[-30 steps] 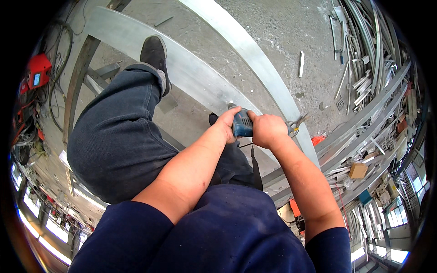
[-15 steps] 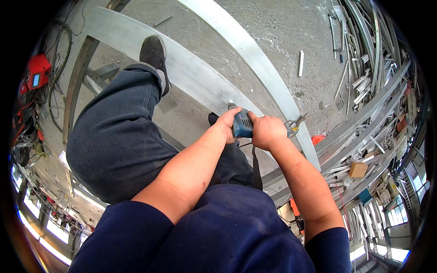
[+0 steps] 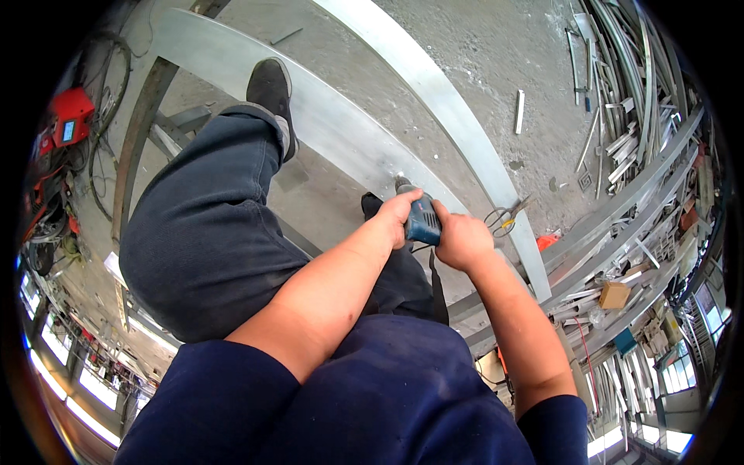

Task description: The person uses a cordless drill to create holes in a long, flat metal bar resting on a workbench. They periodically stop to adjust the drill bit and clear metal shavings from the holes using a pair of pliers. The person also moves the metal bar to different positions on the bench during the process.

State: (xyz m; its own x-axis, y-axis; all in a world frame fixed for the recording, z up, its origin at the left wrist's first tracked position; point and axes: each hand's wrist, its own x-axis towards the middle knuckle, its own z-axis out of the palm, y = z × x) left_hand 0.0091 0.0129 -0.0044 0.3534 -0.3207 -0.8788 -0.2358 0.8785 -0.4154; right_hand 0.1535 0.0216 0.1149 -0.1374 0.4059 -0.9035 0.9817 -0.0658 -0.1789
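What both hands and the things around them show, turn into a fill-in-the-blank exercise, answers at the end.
1. The left hand and right hand grip a power tool coloured mainly ____.
2. The shoe over the wide silver beam is on the person's ____ foot.
3. The machine with a lit screen is coloured ____.

Missing words: blue; left; red.

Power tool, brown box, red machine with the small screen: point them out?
Power tool (image 3: 423, 223), head view, on its blue body.
Brown box (image 3: 614, 295), head view, on its side.
Red machine (image 3: 79, 113), head view, on its casing.
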